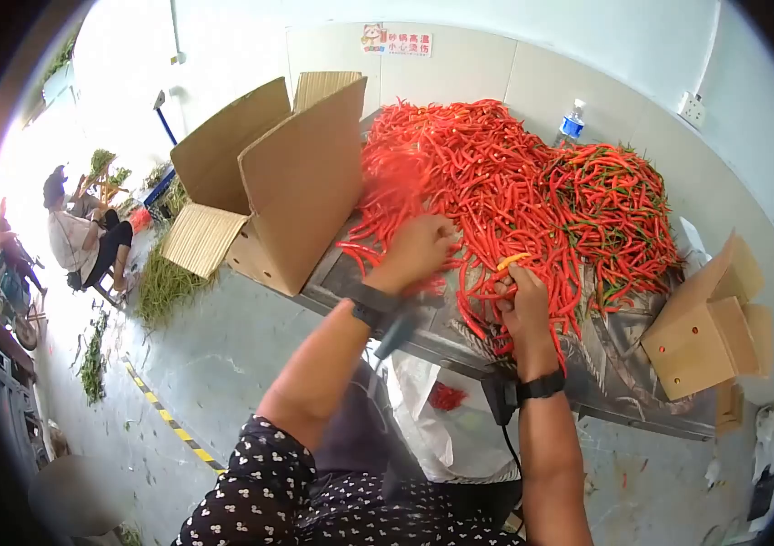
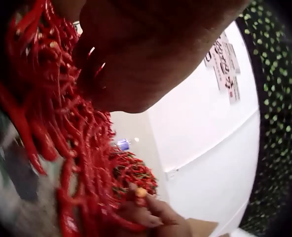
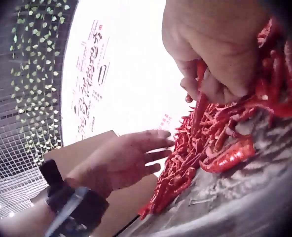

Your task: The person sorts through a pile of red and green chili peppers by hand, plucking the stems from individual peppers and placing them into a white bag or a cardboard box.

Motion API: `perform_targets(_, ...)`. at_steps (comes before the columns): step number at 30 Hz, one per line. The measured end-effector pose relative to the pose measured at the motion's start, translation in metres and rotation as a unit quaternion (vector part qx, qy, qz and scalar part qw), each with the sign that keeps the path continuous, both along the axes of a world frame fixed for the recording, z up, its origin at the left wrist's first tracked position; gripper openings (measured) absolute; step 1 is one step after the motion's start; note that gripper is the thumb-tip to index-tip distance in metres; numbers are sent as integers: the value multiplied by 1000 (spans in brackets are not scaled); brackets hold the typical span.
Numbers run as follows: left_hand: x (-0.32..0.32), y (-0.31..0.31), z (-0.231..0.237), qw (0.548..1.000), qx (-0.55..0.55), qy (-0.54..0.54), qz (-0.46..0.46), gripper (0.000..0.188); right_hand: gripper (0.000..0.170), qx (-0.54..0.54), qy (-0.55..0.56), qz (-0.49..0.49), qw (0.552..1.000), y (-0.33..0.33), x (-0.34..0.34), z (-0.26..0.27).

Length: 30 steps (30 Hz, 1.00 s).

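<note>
A large heap of red chili peppers (image 1: 487, 173) covers the table. Over its near left side is my left hand (image 1: 419, 250), and a red blur shows just beyond it. The right wrist view has that left hand (image 3: 131, 158) with fingers spread and nothing between them. My right hand (image 1: 525, 305) pinches peppers at the heap's front edge; a yellow-orange pepper (image 1: 512, 261) sticks out at its fingertips. In the right wrist view a red pepper (image 3: 200, 98) is between the fingers of the right hand (image 3: 215, 44). Loose peppers (image 3: 230, 155) lie below it.
An open cardboard box (image 1: 301, 191) stands left of the heap, another carton (image 1: 701, 337) at the right. Greener-stemmed peppers (image 1: 614, 218) and a bottle (image 1: 572, 123) are at the back right. A white bag (image 1: 414, 391) hangs below the table edge. A person (image 1: 87, 227) sits far left.
</note>
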<state>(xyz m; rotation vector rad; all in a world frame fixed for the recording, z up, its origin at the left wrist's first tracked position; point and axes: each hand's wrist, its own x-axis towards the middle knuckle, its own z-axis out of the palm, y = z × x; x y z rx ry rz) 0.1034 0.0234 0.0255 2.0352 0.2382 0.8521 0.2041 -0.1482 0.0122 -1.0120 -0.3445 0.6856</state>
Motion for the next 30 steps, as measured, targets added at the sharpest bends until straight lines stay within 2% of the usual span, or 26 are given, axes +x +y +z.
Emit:
perform_targets(1, -7, 8, 2, 986, 114, 91, 75, 17, 12, 4, 1, -1, 1000, 0, 2, -1)
perform_targets(2, -12, 14, 5, 946, 225, 179, 149, 15, 15, 18, 19, 3, 1000, 1, 5, -4)
perform_targets(4, -16, 20, 5, 938, 234, 213, 145, 16, 26, 45, 52, 25, 997, 0, 9, -8)
perform_targets(8, -9, 21, 7, 905, 271, 296, 145, 17, 26, 7, 28, 27, 999, 0, 9, -9)
perform_targets(12, -4, 23, 12, 896, 291, 308, 136, 16, 18, 17, 47, 36, 998, -2, 8, -3)
perform_targets(14, -5, 20, 19, 948, 210, 216, 103, 18, 13, 13, 65, 40, 997, -3, 7, -3)
perform_targets(15, -3, 14, 21, 948, 209, 219, 103, 18, 11, 25, 77, 36, 996, -3, 7, -4)
perform_targets(17, 7, -5, 23, 982, 73, 174, 9, 19, 10, 36, 88, 34, 995, -3, 11, -8)
perform_targets(18, 12, -16, 24, 982, 72, 173, 9, 19, 10, 62, 85, 65, 992, -2, 16, -14)
perform_targets(19, 17, -26, 25, 974, 135, 184, -14, 18, 11, 88, 82, 96, 988, -2, 18, -15)
perform_targets(20, 21, -34, 26, 960, 197, 194, -37, 18, 11, 87, 81, 97, 988, -1, 18, -15)
perform_targets(21, 26, -40, 28, 961, 196, 194, -36, 18, 12, 81, 73, 89, 990, -1, 16, -13)
perform_targets(23, 31, -45, 29, 952, 228, 173, -110, 19, 13, 75, 65, 82, 992, -1, 10, -6)
perform_targets(24, 32, -42, 29, 952, 228, 174, -110, 19, 14, 65, 68, 68, 993, -1, 6, -1)
perform_targets(26, 34, -26, 30, 958, 146, 145, -198, 19, 15, 54, 73, 53, 994, -2, 7, -3)
perform_targets(27, 35, -14, 30, 958, 145, 147, -198, 19, 15, 55, 75, 58, 994, -3, 13, -11)
perform_targets(29, 36, 13, 29, 950, 233, 208, -18, 16, 16, 56, 79, 62, 993, -5, 20, -18)
perform_targets(30, 36, 25, 23, 950, 233, 208, -19, 16, 16, 49, 92, 72, 992, -7, 23, -20)
